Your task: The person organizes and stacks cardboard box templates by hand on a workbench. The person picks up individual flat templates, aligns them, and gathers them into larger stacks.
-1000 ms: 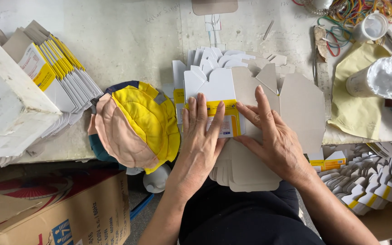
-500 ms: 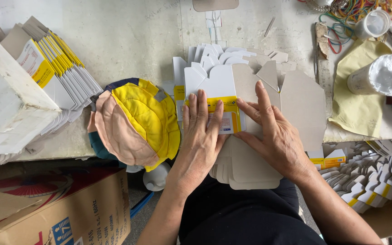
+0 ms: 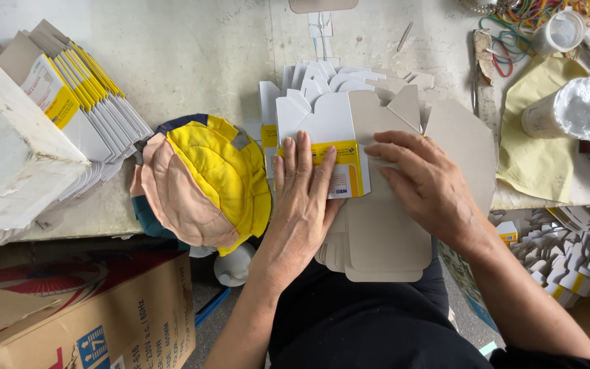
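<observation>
Blank: the top carton blank (image 3: 349, 147) under your hands is flat, matte card, grey-brown on the plain side, with a white panel carrying a yellow band and scalloped flaps at its far edge.
Stack: it lies on a fanned stack (image 3: 377, 253) of like blanks that overhangs the near edge of the table (image 3: 192, 61), straight in front of you; too many to count.
Table: pale, scuffed and stained, hard-looking.
Left hand: your left hand (image 3: 303, 195) lies palm down, fingers straight and close together, pressing flat on the yellow-banded panel; it grips nothing.
Right hand: your right hand (image 3: 428, 184) is also flat and unclenched, fingers spread a little, fingertips on the grey panel just beside the fold; it holds nothing.
Cushion: one padded, quilted cushion (image 3: 203, 181), yellow and peach, rounded, just to the left of your left hand.
Folded cartons: one slanting row of flattened white-and-yellow cartons (image 3: 83, 96) at far left, leaning on a white foam block (image 3: 8, 150).
Cloth: one soft pale-yellow cloth (image 3: 537, 150) at right, with one roll wrapped in clear film (image 3: 568, 109) on it.
Rubber bands: a loose, coloured tangle (image 3: 534, 17) at top right, count unclear.
Box: one brown corrugated box (image 3: 97, 321) below the table at left.
</observation>
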